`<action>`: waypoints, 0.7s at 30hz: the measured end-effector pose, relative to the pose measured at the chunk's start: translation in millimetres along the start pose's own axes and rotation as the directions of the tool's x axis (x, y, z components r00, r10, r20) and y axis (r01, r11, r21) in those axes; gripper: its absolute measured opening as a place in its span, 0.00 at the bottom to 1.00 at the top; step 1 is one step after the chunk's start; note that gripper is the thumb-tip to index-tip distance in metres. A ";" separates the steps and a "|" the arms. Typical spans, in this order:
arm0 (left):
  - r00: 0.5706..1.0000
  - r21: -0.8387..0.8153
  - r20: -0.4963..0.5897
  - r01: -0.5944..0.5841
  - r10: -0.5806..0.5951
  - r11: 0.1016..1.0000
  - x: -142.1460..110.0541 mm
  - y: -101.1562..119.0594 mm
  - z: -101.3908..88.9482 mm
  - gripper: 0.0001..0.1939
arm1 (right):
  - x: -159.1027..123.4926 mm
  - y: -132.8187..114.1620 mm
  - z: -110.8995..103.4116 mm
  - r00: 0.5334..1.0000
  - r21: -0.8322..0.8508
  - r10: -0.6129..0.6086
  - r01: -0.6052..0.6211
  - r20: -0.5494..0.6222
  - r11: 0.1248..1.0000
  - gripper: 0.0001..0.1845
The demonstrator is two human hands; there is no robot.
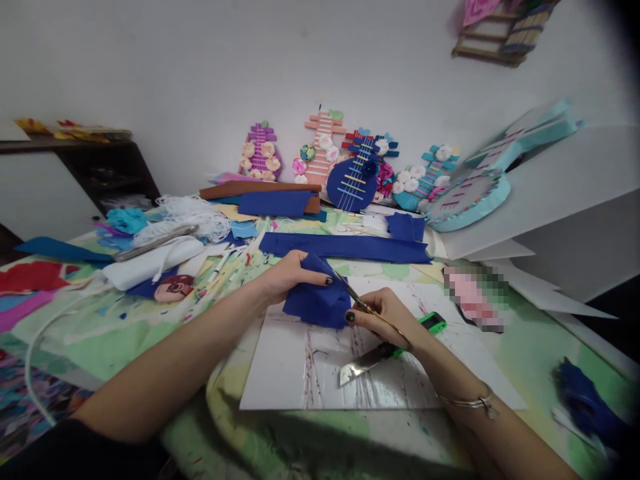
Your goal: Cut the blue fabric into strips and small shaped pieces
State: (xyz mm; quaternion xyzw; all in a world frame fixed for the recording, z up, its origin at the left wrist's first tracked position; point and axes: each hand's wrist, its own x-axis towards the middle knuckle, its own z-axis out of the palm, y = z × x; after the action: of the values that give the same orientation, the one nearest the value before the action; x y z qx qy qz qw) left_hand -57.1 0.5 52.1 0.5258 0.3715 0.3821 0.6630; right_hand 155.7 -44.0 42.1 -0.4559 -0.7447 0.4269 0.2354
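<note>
My left hand (295,273) pinches the top of a dark blue piece of fabric-like sheet (320,303), thumb on the near side. In my right hand (383,313) is a pair of gold-handled scissors (367,305), the blades lying against the right edge of the blue piece. How far the blades are apart is too small to tell. Beneath both hands lies a white board (280,373) with scored, stained lines. A green utility knife (385,353) with its wide blade out rests on the board, partly behind my right wrist.
A long blue strip (345,248) stretches behind the board. Decorated lute-shaped crafts (353,180) lean on the wall. White cord (187,217), a white glue-gun-like tool (155,262) and coloured scraps fill the left. White panels (545,180) and a blue bundle (587,400) are at right.
</note>
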 end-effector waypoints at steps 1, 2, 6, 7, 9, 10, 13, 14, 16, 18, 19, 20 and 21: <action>1.000 -0.001 0.021 0.012 -0.012 1.000 -0.1 -0.7 0.8 0.10 | 0.5 0.0 0.5 1.000 -0.005 0.000 0.000 0.007 1.000 0.20; 0.999 0.001 0.046 0.025 -0.025 1.000 -0.4 -1.4 1.8 0.11 | 0.9 0.0 1.0 1.000 -0.011 -0.004 0.004 0.011 1.000 0.21; 0.990 0.011 0.127 0.058 -0.059 0.998 -2.6 -2.6 6.9 0.12 | 1.2 -0.3 3.1 1.000 -0.015 -0.014 0.014 0.010 1.000 0.21; 0.989 0.012 0.137 0.058 -0.060 0.998 -3.2 -2.7 8.0 0.12 | 0.9 -0.3 3.6 1.000 -0.011 -0.013 0.013 0.008 1.000 0.21; 0.988 0.012 0.143 0.050 -0.052 0.999 -3.9 -2.8 9.4 0.11 | 0.3 -0.3 4.5 1.000 -0.008 -0.009 0.009 0.005 1.000 0.20; 0.988 0.012 0.145 0.047 -0.049 0.999 -4.1 -3.0 9.7 0.11 | 0.1 -0.3 4.9 1.000 -0.010 -0.008 0.008 0.003 1.000 0.20; 0.989 0.007 0.142 0.047 -0.047 0.999 -3.6 -4.0 9.5 0.12 | -0.1 -1.1 5.8 1.000 -0.013 -0.004 0.004 -0.001 1.000 0.19; 0.989 0.001 0.138 0.049 -0.049 0.999 -3.3 -4.3 9.4 0.12 | -0.1 -1.5 6.1 1.000 -0.014 -0.004 0.004 -0.003 1.000 0.20; 0.990 -0.007 0.133 0.055 -0.053 0.998 -2.7 -4.7 9.2 0.12 | -0.1 -2.2 6.6 1.000 -0.019 -0.009 0.009 -0.010 1.000 0.20; 0.990 -0.011 0.129 0.060 -0.058 0.998 -2.4 -4.7 9.2 0.12 | -0.2 -2.5 7.0 1.000 -0.029 -0.009 0.009 -0.013 1.000 0.21; 0.990 -0.014 0.128 0.062 -0.060 0.998 -2.3 -4.6 9.2 0.12 | -0.3 -2.4 7.1 1.000 -0.035 -0.008 0.007 -0.014 0.999 0.21; 0.990 -0.016 0.127 0.065 -0.062 0.998 -2.2 -4.6 9.3 0.12 | -0.4 -2.2 7.2 1.000 -0.043 -0.006 0.005 -0.014 0.999 0.21; 0.990 -0.020 0.126 0.066 -0.063 0.998 -2.2 -4.6 9.5 0.12 | -0.4 -2.0 7.3 1.000 -0.052 -0.006 0.005 -0.014 0.999 0.21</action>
State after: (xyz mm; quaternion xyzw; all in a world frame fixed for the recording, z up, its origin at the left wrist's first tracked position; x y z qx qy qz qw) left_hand -49.0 -6.1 49.4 0.5282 0.3414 0.3312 0.7034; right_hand 149.5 -47.9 40.0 -0.4627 -0.7550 0.4036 0.2300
